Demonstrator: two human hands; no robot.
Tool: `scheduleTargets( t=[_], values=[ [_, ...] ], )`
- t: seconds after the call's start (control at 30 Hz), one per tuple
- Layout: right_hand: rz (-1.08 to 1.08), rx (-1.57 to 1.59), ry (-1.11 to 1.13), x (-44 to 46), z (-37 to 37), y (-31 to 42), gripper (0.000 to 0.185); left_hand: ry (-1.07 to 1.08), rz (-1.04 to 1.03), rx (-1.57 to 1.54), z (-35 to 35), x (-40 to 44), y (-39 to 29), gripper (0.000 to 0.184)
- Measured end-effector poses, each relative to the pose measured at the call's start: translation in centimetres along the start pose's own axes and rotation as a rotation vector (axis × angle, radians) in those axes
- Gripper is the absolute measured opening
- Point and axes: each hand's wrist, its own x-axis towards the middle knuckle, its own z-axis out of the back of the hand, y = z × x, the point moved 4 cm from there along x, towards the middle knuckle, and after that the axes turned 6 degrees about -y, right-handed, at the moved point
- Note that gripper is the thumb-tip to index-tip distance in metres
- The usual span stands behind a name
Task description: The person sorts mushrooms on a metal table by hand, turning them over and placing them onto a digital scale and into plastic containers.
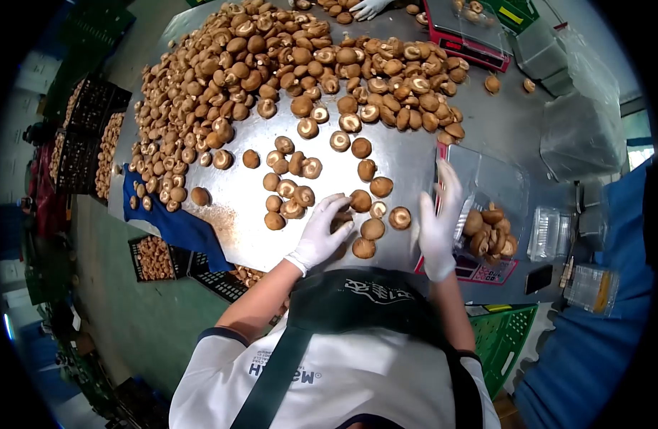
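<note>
My left hand (319,232), in a white glove, is low over the metal table, its fingers and thumb curled around a brown mushroom (342,220) that is mostly hidden. My right hand (440,222), also gloved, is held with its fingers stretched out and the thumb apart, holding nothing. It is beside a clear plastic tray with several mushrooms (492,232), which rests on a red-edged scale (479,272). Between my hands lie loose mushrooms, among them a cap (372,229) and a stem-up one (400,218). A small group of mushrooms (292,208) lies left of my left hand.
A large mushroom heap (229,64) covers the table's far side. Another person's gloved hand (370,7) is at the far edge, near a second scale (468,46). Stacked clear trays (583,132) stand right; a blue cloth (175,218) hangs over the left edge. Green crate (504,339) below.
</note>
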Motion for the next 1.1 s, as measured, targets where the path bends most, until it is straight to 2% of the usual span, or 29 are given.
scheduleTargets(
  t=[0.03,0.07,0.13,0.2,0.27,0.37,0.47,0.5,0.57,0.67,0.7,0.8,0.87,0.9,0.93,1.03,1.07,1.1],
  values=[
    [-0.098,0.096,0.007,0.9,-2.4,-1.4,0.057,-0.033,-0.123,0.277,1.3,1.2,-1.6,0.049],
    [-0.195,0.191,0.013,1.9,-4.7,-3.4,0.060,-0.064,-0.131,0.305,2.0,2.4,-0.9,0.049],
    [-0.217,-0.047,-0.013,4.5,-8.2,-8.3,0.063,-0.126,-0.165,0.300,3.6,5.6,0.0,0.048],
    [-0.289,-0.055,-0.098,7.6,-10.2,-10.4,0.063,-0.177,-0.182,0.364,4.6,9.3,-0.1,0.047],
    [-0.353,-0.044,-0.208,10.2,-12.2,-13.5,0.063,-0.140,-0.180,0.325,4.6,13.5,-1.3,0.046],
    [-0.314,-0.166,-0.248,12.4,-15.5,-16.3,0.057,-0.088,-0.264,0.360,1.9,20.0,-1.2,0.052],
    [-0.242,-0.127,-0.233,13.1,-16.8,-15.7,0.040,-0.083,-0.413,0.567,-1.8,24.7,-0.5,0.060],
    [-0.219,-0.120,-0.205,13.1,-17.0,-15.2,0.034,-0.067,-0.393,0.591,-2.4,25.4,0.0,0.058],
    [-0.199,-0.124,-0.134,12.5,-17.1,-15.2,0.036,-0.045,-0.343,0.643,-3.0,25.8,0.7,0.054],
    [-0.154,-0.081,-0.056,10.2,-17.4,-14.1,0.038,0.107,-0.354,0.621,-2.0,23.3,2.0,0.043],
    [-0.133,-0.028,-0.011,9.1,-17.8,-13.4,0.039,0.056,-0.432,0.603,-1.7,21.5,2.5,0.035],
    [-0.138,0.097,0.111,5.9,-19.0,-11.6,0.028,0.018,-0.459,0.529,0.2,15.8,3.2,0.034],
    [-0.219,0.213,0.202,4.1,-19.3,-11.1,0.024,0.017,-0.380,0.494,2.0,13.1,3.1,0.034],
    [-0.158,0.169,0.256,3.6,-19.0,-10.7,0.027,-0.006,-0.226,0.401,2.8,12.0,3.1,0.033],
    [-0.205,0.190,0.274,3.5,-18.7,-10.6,0.028,-0.068,-0.186,0.372,3.9,11.1,2.5,0.031],
    [-0.339,0.209,0.331,4.9,-17.6,-9.3,0.033,-0.193,0.097,-0.038,6.3,8.9,2.7,0.029],
    [-0.469,0.266,0.304,5.5,-17.6,-10.0,0.035,-0.232,0.171,-0.108,6.8,8.2,3.5,0.030],
    [-0.420,0.243,0.206,6.8,-17.2,-10.3,0.038,-0.233,0.225,-0.193,7.0,7.8,4.1,0.032]
  ],
)
